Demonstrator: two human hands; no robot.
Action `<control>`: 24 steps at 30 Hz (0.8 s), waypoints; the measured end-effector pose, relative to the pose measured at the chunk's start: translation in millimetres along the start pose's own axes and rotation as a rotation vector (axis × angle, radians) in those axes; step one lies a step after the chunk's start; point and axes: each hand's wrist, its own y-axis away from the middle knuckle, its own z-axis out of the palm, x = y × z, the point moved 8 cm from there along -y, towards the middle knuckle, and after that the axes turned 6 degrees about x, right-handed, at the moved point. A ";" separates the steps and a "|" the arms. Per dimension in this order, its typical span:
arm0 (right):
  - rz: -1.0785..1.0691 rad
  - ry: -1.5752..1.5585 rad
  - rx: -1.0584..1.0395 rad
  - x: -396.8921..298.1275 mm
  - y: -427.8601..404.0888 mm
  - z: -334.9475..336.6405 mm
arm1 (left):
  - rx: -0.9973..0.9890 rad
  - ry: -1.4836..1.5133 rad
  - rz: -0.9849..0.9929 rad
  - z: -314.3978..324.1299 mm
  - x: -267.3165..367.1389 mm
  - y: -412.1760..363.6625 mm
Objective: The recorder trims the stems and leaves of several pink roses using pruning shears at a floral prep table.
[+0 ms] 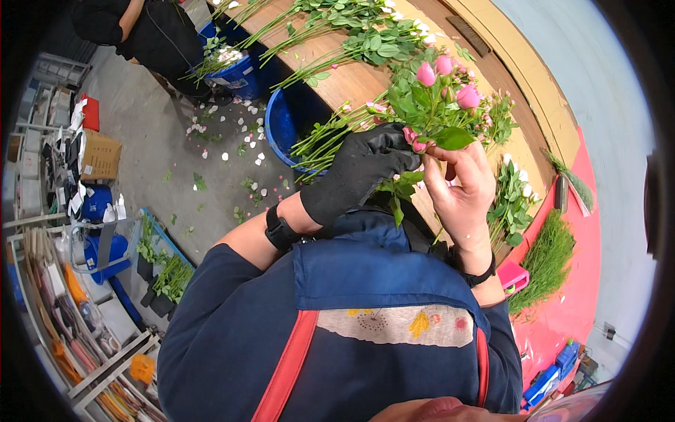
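Observation:
A spray of pink roses (443,92) with green leaves stands up from my gloved left hand (369,163), whose black-gloved fingers close round it just under the blooms. My bare right hand (461,184) pinches the same spray with thumb and forefinger, beside a low pink bloom and a broad green leaf (454,138). Exactly which part sits between the fingertips is hidden. More leaves hang below, between the hands. Behind them, cut stems of small pink roses (337,132) lie on the wooden table (364,87), their ends over its edge.
White roses (379,42) lie farther along the table, others (511,195) to the right. Blue buckets (279,126) (240,76) stand by its edge. Feathery greenery (548,258) rests on a pink surface. A person in black (158,37) stands upper left; petals litter the floor; crowded shelving (113,364) lines the left.

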 end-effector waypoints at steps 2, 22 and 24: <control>-0.100 0.097 -0.010 -10.3 -1.5 -1.6 | 0.000 0.003 0.005 1.5 2.2 1.7; -0.027 0.096 -0.137 -8.3 -2.5 -7.8 | -0.018 -0.375 -0.022 -13.0 -12.1 -1.2; 0.022 -0.049 -0.108 -8.7 -5.1 -11.7 | -0.007 -0.477 0.048 -43.7 -42.5 -5.8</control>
